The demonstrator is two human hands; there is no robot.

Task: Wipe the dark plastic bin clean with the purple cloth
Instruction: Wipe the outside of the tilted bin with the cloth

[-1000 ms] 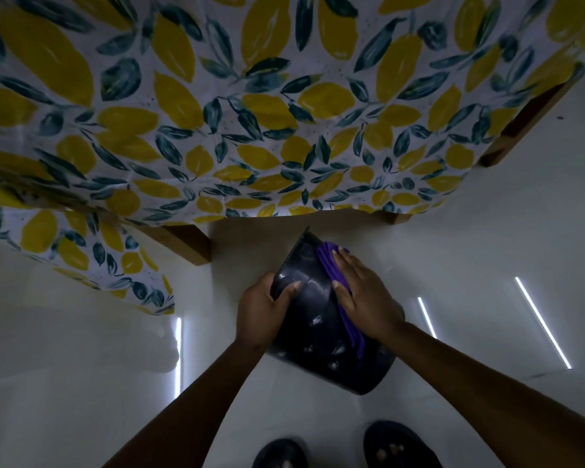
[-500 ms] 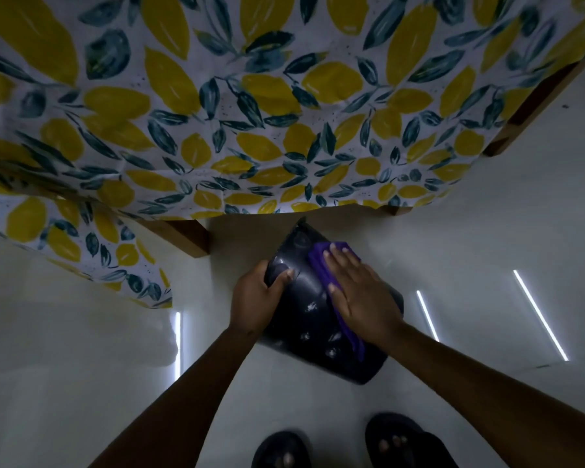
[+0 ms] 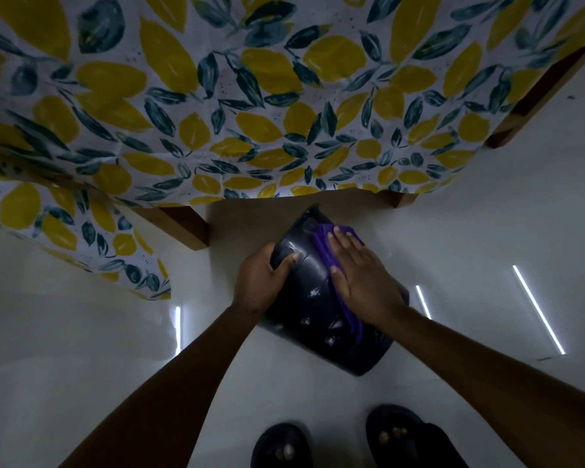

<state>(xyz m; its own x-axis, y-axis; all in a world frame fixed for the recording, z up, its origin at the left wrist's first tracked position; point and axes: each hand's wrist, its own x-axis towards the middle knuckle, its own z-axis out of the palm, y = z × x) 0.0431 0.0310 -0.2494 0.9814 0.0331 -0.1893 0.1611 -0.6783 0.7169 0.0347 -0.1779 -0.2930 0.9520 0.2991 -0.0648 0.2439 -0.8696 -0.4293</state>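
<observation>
The dark plastic bin (image 3: pixel 314 315) is held tilted above the pale floor, its glossy outer side facing me. My left hand (image 3: pixel 259 282) grips its left edge, thumb on the outer side. My right hand (image 3: pixel 362 278) lies flat on the bin's upper right side and presses the purple cloth (image 3: pixel 325 243) against it. The cloth shows above the fingertips, and a strip of it trails down under my palm. Much of the cloth is hidden beneath the hand.
A table with a yellow-lemon patterned cloth (image 3: pixel 217 113) fills the upper view, right behind the bin. Wooden legs (image 3: pixel 179 224) stand left and right (image 3: pixel 397 199). My feet in dark sandals (image 3: pixel 395 434) are below. The glossy floor (image 3: pixel 487 231) reflects light strips.
My right hand with the purple cloth has slid a little up the bin's side. The left hand keeps its grip on the bin's left edge.
</observation>
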